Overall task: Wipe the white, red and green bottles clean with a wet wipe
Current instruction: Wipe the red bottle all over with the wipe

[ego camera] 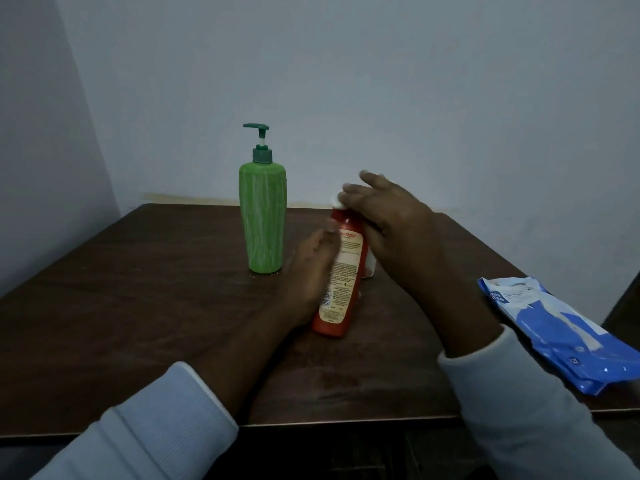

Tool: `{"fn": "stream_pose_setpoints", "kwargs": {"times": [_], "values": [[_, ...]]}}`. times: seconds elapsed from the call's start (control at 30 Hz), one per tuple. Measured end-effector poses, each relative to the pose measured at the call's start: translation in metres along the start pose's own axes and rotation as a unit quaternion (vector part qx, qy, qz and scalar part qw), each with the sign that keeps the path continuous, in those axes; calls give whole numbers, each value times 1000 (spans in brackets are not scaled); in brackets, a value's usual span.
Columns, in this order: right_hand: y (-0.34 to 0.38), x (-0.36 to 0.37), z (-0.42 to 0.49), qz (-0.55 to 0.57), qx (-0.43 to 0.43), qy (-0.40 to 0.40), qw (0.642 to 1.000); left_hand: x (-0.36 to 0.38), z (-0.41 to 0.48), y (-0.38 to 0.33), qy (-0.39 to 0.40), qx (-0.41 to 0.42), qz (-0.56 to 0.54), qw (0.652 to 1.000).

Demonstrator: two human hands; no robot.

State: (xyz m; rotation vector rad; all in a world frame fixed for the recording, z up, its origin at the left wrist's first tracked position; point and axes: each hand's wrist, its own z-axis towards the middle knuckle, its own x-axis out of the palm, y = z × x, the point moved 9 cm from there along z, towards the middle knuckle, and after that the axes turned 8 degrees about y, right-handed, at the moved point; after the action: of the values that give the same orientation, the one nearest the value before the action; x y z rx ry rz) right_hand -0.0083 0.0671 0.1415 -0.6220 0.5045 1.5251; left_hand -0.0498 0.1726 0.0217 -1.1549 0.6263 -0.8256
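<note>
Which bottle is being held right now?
The red bottle: the left hand grips its side, the right hand is at its top, and it leans tilted. The green pump bottle stands upright, untouched.

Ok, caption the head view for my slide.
Left hand grips the tilted red bottle, right hand on its top; green pump bottle stands beside, blue wet-wipe pack lies right.

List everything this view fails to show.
- White bottle: head view, only a sliver shows behind the right hand and red bottle.
- Wet wipe: mostly under the right fingers, blurred.
- Red bottle's label print: too small to read.
- Wipes pack: cut off by the right edge.
</note>
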Motion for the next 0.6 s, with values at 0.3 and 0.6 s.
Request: {"fn": "stream_pose_setpoints", "kwargs": {"times": [0.3, 0.6], "values": [[12, 55, -19, 2, -6, 222, 975, 3, 3, 3, 12, -82, -216, 973], [64, 63, -92, 101, -141, 365, 915, -10, 5, 15, -21, -144, -147, 978]]}}
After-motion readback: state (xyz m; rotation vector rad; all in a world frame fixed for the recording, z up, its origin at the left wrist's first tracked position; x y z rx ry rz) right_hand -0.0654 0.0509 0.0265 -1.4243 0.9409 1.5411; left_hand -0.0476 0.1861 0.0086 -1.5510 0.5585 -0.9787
